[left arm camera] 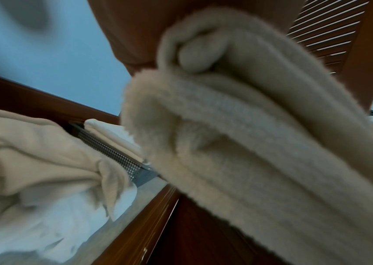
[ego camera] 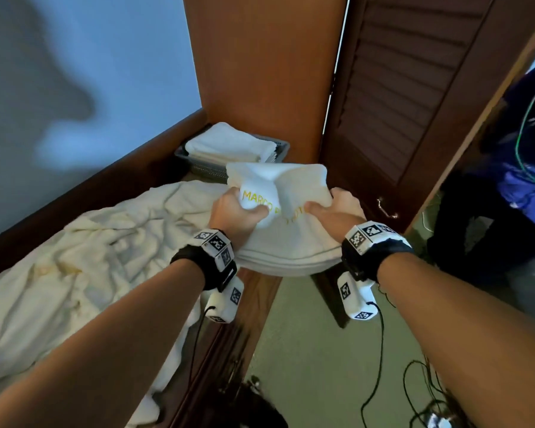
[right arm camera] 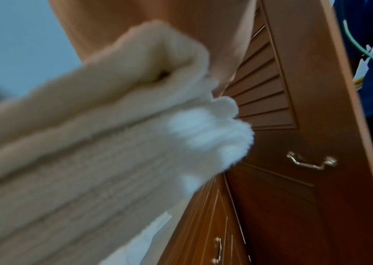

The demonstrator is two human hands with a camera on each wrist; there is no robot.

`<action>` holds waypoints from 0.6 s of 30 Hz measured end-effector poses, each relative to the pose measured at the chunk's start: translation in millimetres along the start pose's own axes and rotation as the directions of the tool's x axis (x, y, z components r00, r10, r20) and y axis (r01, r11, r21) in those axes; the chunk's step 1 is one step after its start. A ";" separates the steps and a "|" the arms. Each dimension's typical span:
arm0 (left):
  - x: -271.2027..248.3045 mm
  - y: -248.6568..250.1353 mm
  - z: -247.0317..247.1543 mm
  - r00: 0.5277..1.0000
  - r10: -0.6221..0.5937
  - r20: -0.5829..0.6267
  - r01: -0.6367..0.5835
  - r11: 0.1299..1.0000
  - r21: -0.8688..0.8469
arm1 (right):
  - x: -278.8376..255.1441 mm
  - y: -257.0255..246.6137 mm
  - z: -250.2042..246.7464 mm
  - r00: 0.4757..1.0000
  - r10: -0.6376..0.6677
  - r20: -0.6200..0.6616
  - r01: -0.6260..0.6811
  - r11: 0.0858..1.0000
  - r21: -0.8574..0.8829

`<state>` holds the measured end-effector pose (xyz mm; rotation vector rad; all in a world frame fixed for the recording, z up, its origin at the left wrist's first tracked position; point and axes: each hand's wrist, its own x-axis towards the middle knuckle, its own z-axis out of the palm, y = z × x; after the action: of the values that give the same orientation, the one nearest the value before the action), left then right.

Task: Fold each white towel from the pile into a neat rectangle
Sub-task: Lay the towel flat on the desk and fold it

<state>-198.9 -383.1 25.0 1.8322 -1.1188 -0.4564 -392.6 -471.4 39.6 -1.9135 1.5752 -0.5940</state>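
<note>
I hold a folded white towel (ego camera: 286,233) with yellow embroidered lettering in the air over the wooden countertop's right end. My left hand (ego camera: 240,211) grips its left side, thumb on top. My right hand (ego camera: 331,208) grips its right side the same way. Both wrist views are filled by the towel's stacked layers (left arm camera: 248,143) (right arm camera: 90,152); my fingers are hidden under the cloth. A pile of crumpled white towels (ego camera: 84,257) lies on the counter to the left. Folded towels (ego camera: 229,143) sit in a grey perforated basket (ego camera: 204,169) at the back.
A wooden cabinet side (ego camera: 260,72) and a louvred door (ego camera: 414,88) with a metal handle (ego camera: 386,210) stand just behind the towel. A person in blue (ego camera: 522,180) stands at the right. Cables (ego camera: 414,381) lie on the green floor.
</note>
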 end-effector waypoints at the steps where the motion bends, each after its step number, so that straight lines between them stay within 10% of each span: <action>1: 20.8 -1.0 7.8 1.000 0.000 0.003 0.000 1.000 -0.008 | 20.2 -0.6 1.4 1.000 -0.001 -0.001 0.001 1.000 -0.013; 18: 275.4 -39.8 55.0 0.985 -0.150 -0.084 0.145 0.987 -0.068 | 331.8 -67.8 59.0 0.962 -0.234 0.140 0.261 0.939 -0.222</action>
<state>-73.5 -636.4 1.1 1.8702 -0.9032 -0.4848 -237.6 -778.2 34.4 -2.3068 1.3961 -0.4040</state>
